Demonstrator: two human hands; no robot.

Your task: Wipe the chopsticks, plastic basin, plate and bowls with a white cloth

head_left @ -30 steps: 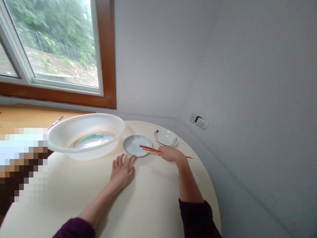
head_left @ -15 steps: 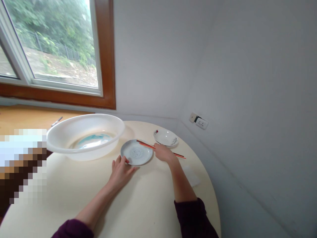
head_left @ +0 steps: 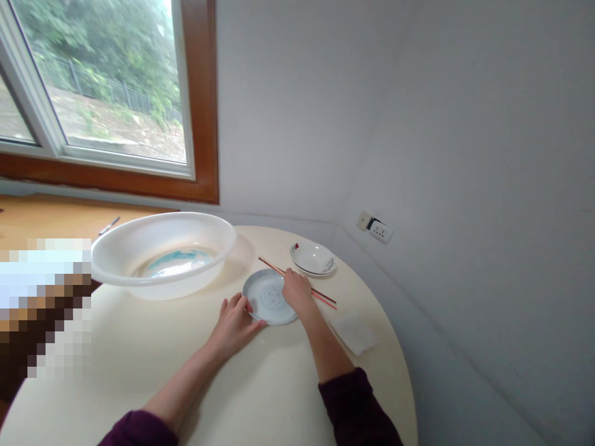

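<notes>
A pale blue-white plate (head_left: 268, 298) with a faint pattern in its centre lies on the table in front of me. My left hand (head_left: 236, 325) grips its near-left rim, fingers curled over the edge and thumb along the front. A pair of brown and red chopsticks (head_left: 323, 298) is held in my right hand (head_left: 297, 291), over the plate's right side. The chopsticks slant from the plate's far edge down toward the right. My right hand hides their middle and part of the plate's right rim.
Behind my right hand stand white oval dishes (head_left: 312, 257), seemingly stacked. A white tissue (head_left: 356, 333) lies right of my forearm. A large translucent basin (head_left: 162, 282) stands at the left on the round cream table (head_left: 251, 396). The wall with a power socket (head_left: 381, 231) is close behind.
The plate has moved right and toward me with my left hand. My right hand and the chopsticks have shifted slightly left over the plate, and more of the tissue shows.
</notes>
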